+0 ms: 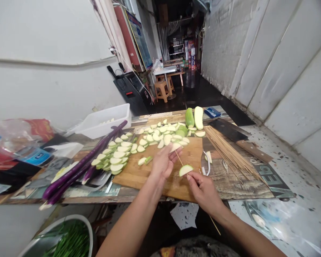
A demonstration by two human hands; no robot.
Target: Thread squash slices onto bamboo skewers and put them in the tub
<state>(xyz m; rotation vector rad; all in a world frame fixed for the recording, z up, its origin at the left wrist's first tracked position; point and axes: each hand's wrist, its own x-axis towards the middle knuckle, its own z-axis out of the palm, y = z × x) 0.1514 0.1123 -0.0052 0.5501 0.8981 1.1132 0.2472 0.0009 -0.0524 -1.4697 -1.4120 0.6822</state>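
My right hand (205, 189) is closed around a thin wooden skewer (215, 225), whose lower end sticks out below the wrist. A half-round zucchini slice (186, 170) with a green rim is threaded on it, just above my fingers. The skewer's upper end reaches the fingers of my left hand (163, 160), which pinch another zucchini slice (176, 147); whether the tip has entered it, I cannot tell. Both hands are over the wooden cutting board (160, 178). Many cut slices (167, 137) lie along the board's far side, with more stacked slices (119, 157) at its left.
Long purple eggplants (88, 160) lie left, beside a white plastic tub (107, 119). Two zucchini pieces (198, 117) rest at the back. Loose skewers (230, 151) and a cleaver (228, 130) lie right. A bowl of green stalks (69, 239) stands below the table's left edge.
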